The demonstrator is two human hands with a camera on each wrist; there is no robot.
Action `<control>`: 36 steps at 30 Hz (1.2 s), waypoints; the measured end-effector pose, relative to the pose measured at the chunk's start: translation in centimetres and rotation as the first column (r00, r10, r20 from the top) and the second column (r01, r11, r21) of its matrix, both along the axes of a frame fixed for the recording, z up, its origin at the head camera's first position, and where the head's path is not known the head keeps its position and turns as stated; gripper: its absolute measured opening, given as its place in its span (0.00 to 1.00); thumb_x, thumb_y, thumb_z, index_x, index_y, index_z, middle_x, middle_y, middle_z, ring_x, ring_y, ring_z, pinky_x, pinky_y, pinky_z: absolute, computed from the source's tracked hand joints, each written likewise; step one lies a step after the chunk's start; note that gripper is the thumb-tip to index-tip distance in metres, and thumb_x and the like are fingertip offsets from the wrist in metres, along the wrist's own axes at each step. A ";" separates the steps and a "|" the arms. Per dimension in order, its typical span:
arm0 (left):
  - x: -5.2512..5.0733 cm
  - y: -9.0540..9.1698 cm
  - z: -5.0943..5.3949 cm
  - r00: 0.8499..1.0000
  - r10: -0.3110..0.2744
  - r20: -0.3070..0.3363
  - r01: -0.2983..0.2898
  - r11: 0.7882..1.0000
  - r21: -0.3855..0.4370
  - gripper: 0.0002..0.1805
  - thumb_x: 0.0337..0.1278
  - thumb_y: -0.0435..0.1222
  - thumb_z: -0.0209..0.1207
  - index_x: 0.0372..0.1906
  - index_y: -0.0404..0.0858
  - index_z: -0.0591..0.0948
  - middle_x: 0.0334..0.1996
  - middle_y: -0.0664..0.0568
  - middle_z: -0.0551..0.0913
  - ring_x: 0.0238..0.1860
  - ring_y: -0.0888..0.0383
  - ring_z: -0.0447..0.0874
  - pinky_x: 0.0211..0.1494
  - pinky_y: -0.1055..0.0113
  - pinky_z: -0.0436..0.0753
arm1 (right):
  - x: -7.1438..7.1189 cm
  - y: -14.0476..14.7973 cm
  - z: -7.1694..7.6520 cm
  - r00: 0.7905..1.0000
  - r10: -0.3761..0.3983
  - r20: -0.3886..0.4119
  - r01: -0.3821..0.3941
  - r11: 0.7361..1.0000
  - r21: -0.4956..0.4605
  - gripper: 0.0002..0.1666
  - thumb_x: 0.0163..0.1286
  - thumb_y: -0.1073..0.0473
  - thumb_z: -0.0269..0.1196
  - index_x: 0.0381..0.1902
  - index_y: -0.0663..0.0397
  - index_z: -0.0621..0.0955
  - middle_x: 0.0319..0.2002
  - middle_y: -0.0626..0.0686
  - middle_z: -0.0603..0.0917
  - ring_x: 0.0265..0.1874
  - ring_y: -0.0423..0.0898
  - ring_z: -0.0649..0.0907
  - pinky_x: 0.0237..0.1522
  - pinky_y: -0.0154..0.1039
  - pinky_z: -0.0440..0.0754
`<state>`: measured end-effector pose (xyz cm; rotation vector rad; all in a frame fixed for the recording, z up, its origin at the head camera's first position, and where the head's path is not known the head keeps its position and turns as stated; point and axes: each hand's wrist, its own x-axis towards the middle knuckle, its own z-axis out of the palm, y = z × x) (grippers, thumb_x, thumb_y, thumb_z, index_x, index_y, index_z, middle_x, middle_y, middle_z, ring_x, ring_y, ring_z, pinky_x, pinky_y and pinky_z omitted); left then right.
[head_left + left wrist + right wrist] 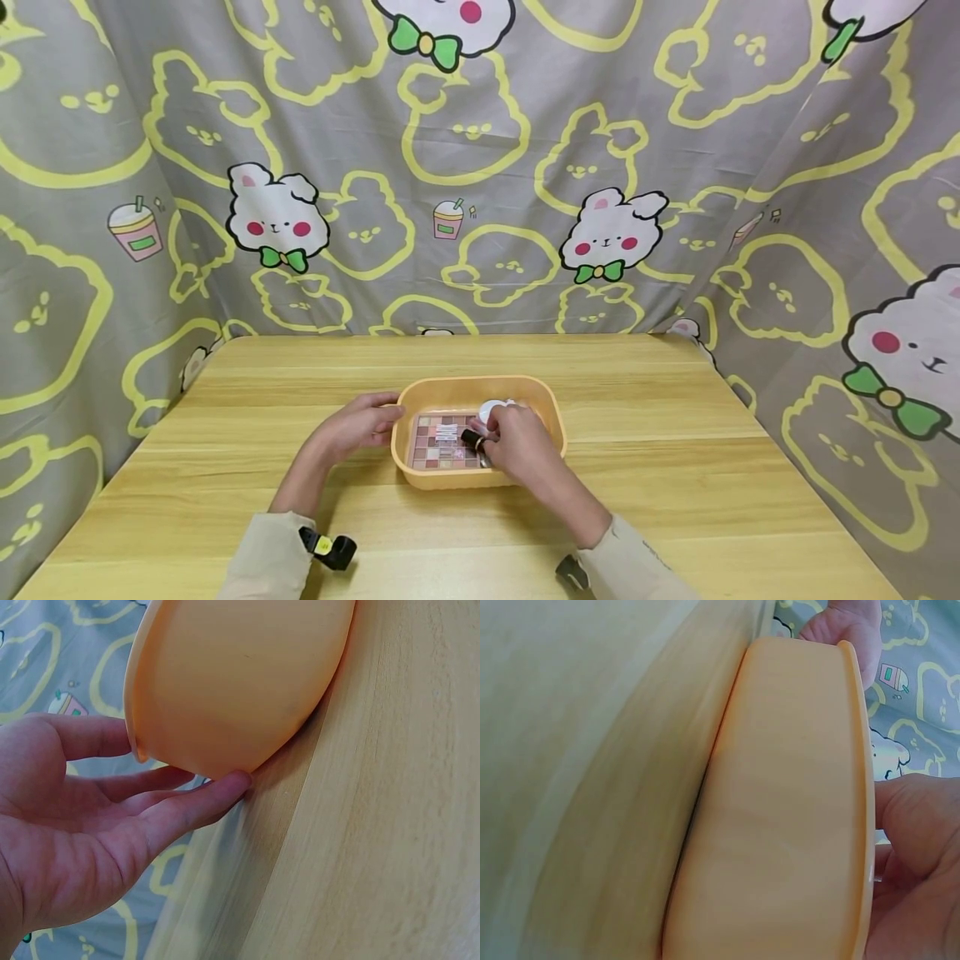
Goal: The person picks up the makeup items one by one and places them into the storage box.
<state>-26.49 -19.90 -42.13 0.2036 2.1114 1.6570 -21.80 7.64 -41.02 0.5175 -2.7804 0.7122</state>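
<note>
A light-orange plastic basin (427, 479) stands on the table. My left hand (369, 425) holds its left end, the thumb over the rim and the other fingers against the outer wall, as the left wrist view shows. Inside the basin, my right hand (517, 442) pinches a small black tube with a shiny band (472, 438), which looks like a lipstick. Under the tube lies an eyeshadow palette (423, 444) of pink and brown squares with white lettering. A white rounded item (491, 408) sits behind the right fingers, partly hidden. In the right wrist view the basin wall hides the fingertips.
The basin rests on a light wooden table (660, 467). A grey curtain (510, 150) with cartoon figures hangs behind the table and along both sides. Each sleeve carries a black wrist device, the left one (330, 548) with a yellow mark.
</note>
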 end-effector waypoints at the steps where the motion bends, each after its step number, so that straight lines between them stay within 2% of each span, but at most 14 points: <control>1: 0.0 0.0 0.0 1.000 0.000 -0.001 0.000 1.000 -0.001 0.31 0.77 0.38 0.47 0.75 0.26 0.60 0.51 0.41 0.78 0.49 0.56 0.79 0.57 0.61 0.84 | 0.0 0.0 0.0 1.000 0.000 0.003 0.000 1.000 -0.001 0.09 0.53 0.66 0.74 0.23 0.54 0.82 0.20 0.45 0.73 0.25 0.44 0.71 0.28 0.36 0.69; 5: 0.0 0.0 -0.1 1.000 -0.001 -0.004 0.001 1.000 0.003 0.30 0.77 0.38 0.47 0.75 0.26 0.60 0.50 0.42 0.79 0.49 0.57 0.79 0.57 0.61 0.85 | 0.1 -0.1 0.0 1.000 0.003 0.003 -0.003 1.000 0.005 0.09 0.52 0.67 0.73 0.23 0.54 0.81 0.20 0.45 0.73 0.26 0.45 0.71 0.29 0.36 0.68; 10: 0.0 0.0 0.0 1.000 -0.004 -0.002 0.004 1.000 0.013 0.30 0.77 0.37 0.47 0.74 0.25 0.60 0.37 0.48 0.75 0.45 0.57 0.78 0.54 0.63 0.85 | 0.2 -0.1 0.0 1.000 0.003 -0.006 -0.003 1.000 0.017 0.09 0.52 0.67 0.72 0.22 0.53 0.81 0.19 0.45 0.74 0.27 0.45 0.71 0.30 0.36 0.68; 12: 0.0 0.0 0.0 1.000 -0.006 -0.004 0.006 1.000 0.011 0.30 0.77 0.37 0.47 0.75 0.25 0.60 0.38 0.48 0.75 0.46 0.57 0.78 0.55 0.62 0.85 | 0.3 -0.1 0.0 1.000 0.003 -0.012 -0.003 1.000 0.020 0.09 0.52 0.66 0.72 0.22 0.53 0.81 0.19 0.45 0.74 0.27 0.45 0.71 0.30 0.35 0.68; 14: 0.0 0.0 0.0 1.000 -0.006 -0.006 0.006 1.000 0.009 0.30 0.77 0.37 0.47 0.75 0.25 0.60 0.43 0.44 0.78 0.48 0.57 0.79 0.56 0.61 0.85 | 0.3 -0.1 0.1 1.000 0.004 -0.014 -0.004 1.000 0.022 0.09 0.53 0.66 0.73 0.22 0.53 0.81 0.19 0.45 0.75 0.27 0.45 0.71 0.29 0.35 0.68; 17: 0.1 0.0 0.1 1.000 -0.004 -0.008 0.004 1.000 0.004 0.31 0.77 0.38 0.47 0.76 0.25 0.59 0.57 0.36 0.78 0.53 0.55 0.80 0.59 0.58 0.84 | 0.4 -0.1 0.2 1.000 0.006 -0.007 -0.006 1.000 0.016 0.09 0.54 0.65 0.73 0.23 0.53 0.82 0.20 0.45 0.76 0.27 0.44 0.71 0.29 0.36 0.68; 21: 0.1 0.0 0.1 1.000 -0.001 -0.006 0.001 1.000 0.005 0.32 0.77 0.38 0.47 0.76 0.25 0.58 0.62 0.33 0.76 0.56 0.53 0.80 0.60 0.58 0.84 | 0.3 -0.1 0.4 1.000 0.005 0.003 -0.005 1.000 0.001 0.09 0.56 0.65 0.73 0.24 0.54 0.82 0.21 0.46 0.76 0.27 0.45 0.72 0.29 0.36 0.70; 26: 0.1 0.0 0.1 1.000 -0.004 -0.010 0.004 1.000 0.007 0.30 0.77 0.37 0.47 0.75 0.25 0.60 0.53 0.38 0.79 0.51 0.55 0.80 0.58 0.60 0.85 | 0.2 0.0 0.5 1.000 -0.004 -0.007 0.004 1.000 -0.010 0.09 0.59 0.62 0.73 0.24 0.55 0.82 0.21 0.47 0.76 0.25 0.44 0.73 0.27 0.35 0.70; 28: 0.1 0.0 0.1 1.000 -0.005 -0.007 0.006 1.000 0.011 0.30 0.77 0.37 0.47 0.75 0.25 0.60 0.46 0.42 0.78 0.48 0.56 0.79 0.56 0.61 0.85 | 0.2 0.1 0.5 1.000 -0.006 -0.012 0.006 1.000 -0.021 0.11 0.61 0.60 0.73 0.24 0.56 0.82 0.21 0.48 0.76 0.24 0.44 0.72 0.25 0.34 0.70; 32: 0.1 0.0 0.1 1.000 -0.004 -0.002 0.004 1.000 0.025 0.30 0.77 0.36 0.47 0.75 0.25 0.60 0.38 0.49 0.76 0.45 0.57 0.78 0.54 0.62 0.85 | 0.1 0.2 0.6 1.000 -0.020 0.013 0.021 0.999 -0.048 0.13 0.65 0.56 0.72 0.27 0.58 0.83 0.22 0.49 0.78 0.23 0.43 0.73 0.24 0.34 0.71; 36: 0.1 0.1 0.1 1.000 0.004 -0.002 -0.004 1.000 0.019 0.30 0.76 0.36 0.47 0.74 0.25 0.60 0.37 0.49 0.75 0.45 0.57 0.78 0.54 0.62 0.85 | 0.0 0.6 0.8 0.998 -0.049 0.038 0.051 0.998 -0.047 0.08 0.63 0.60 0.70 0.33 0.59 0.83 0.25 0.50 0.82 0.24 0.44 0.76 0.26 0.35 0.76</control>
